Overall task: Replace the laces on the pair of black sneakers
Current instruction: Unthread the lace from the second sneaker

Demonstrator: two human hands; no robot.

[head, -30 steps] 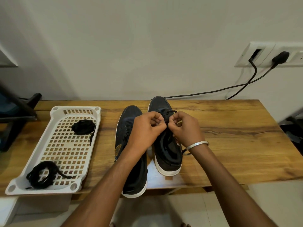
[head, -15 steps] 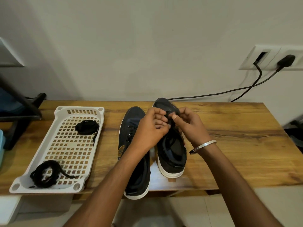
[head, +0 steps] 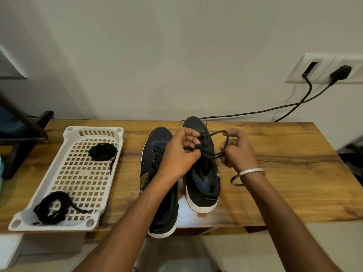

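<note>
- Sneakers first: the right sneaker (head: pixel 202 165) and the left sneaker (head: pixel 157 173) lie side by side on the wooden table (head: pixel 284 173), soles down, and you are working on the right one.
- Your left hand (head: pixel 177 154) has its fingers curled over the upper eyelets, pinching the black lace (head: pixel 218 143) where it crosses the tongue.
- Your right hand (head: pixel 238 152) has its fingers curled round a loop of that lace, drawn out to the side of the shoe; the fingertips are blurred, so the exact pinch point is hard to make out.
- To do this step well, hold the shoe down with your left fingers and pull the loop out sideways, one crossing at a time, so the lace slides instead of dragging the shoe.
- Keep the freed length off the table edge; a loose end (head: pixel 234 180) already curls by your right wrist.
- Each sneaker's long axis runs away from you: toes to the wall, heels to the near edge, with the left sneaker's heel overhanging it.
- Two bundled black laces (head: pixel 103 152) (head: pixel 52 208) sit well apart in the white perforated tray (head: pixel 115 154) on your left; both shoes seem still laced, so I judge the task is early.
</note>
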